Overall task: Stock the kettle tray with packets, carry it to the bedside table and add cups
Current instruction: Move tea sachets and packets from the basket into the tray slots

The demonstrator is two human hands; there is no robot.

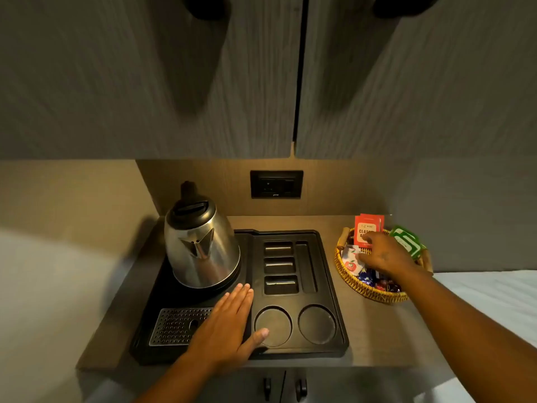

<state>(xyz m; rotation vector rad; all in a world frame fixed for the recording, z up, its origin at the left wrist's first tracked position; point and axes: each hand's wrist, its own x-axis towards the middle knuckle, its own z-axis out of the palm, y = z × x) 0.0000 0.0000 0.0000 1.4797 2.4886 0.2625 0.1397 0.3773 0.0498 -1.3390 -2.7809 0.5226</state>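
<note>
Wicker rims the round basket (348,282) into which the right hand (383,257) reaches, fingers loosely spread and curled down over the packets. Whether any packet is yet pinched cannot be told; the fingertips lie against the red packets (366,228) standing at the basket's far side. Green packets (405,241) stand just right of the hand, a white sachet (351,261) lies to its left, and dark wrapped sweets (383,285) sit at the basket's near edge.

The left hand (229,324) lies flat and open on the black kettle tray (325,242), left of the basket, holding nothing; its thumb reaches into one of two round cup recesses (316,324).

Procedure, as judged:
1. Keep the left palm pressing down so the tray stays put.
2. Pinch one packet type at a time by its upper edge.
3. Lift clear of the basket rim before moving toward the tray.
4. Seat packets in the rectangular slots (279,267), currently vacant, beside the steel kettle (200,245).

Stocking has barely begun.
</note>
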